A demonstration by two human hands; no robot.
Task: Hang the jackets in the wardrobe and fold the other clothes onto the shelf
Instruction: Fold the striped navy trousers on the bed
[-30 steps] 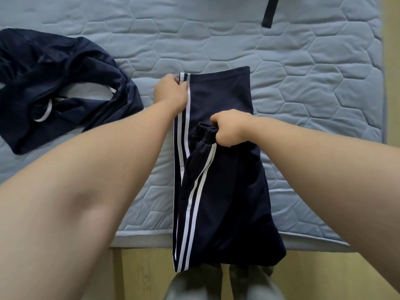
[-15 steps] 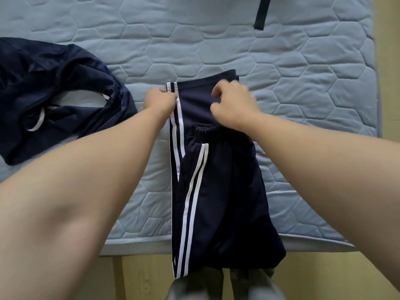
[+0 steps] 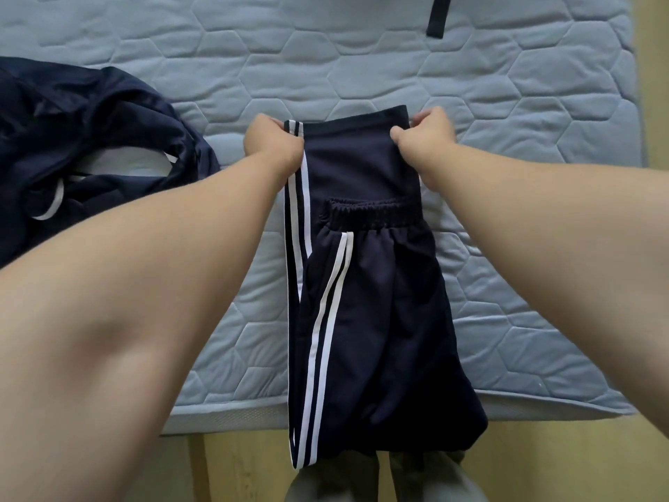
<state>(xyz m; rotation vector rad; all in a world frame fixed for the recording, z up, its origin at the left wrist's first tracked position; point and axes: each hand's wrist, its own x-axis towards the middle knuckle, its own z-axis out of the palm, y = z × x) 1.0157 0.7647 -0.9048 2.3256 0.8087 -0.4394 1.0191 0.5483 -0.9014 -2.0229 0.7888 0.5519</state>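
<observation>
Fingers [image 3: 276, 124] of the left hand [image 3: 271, 141] curl round the far-left corner of the navy track pants [image 3: 380, 320], pinching the hem just where the two white stripes [image 3: 325, 320] end. The right hand [image 3: 425, 139] pinches the far-right corner of the same hem, thumb and fingertips closed on the cloth. Between the two hands the hem runs fairly straight across.

The pants lie lengthwise on a pale blue quilted mattress [image 3: 506, 175], folded over on themselves. The elastic waistband [image 3: 365, 210] sits on top, across the middle and a little nearer than the hands. The near end of the pants hangs over the near edge of the mattress.

On the left, well apart from the pants, a navy jacket [image 3: 90, 132] lies crumpled on the mattress and is partly cut off by the frame. At the far edge, to the right, a short black strap [image 3: 436, 16] rests on the quilting.
</observation>
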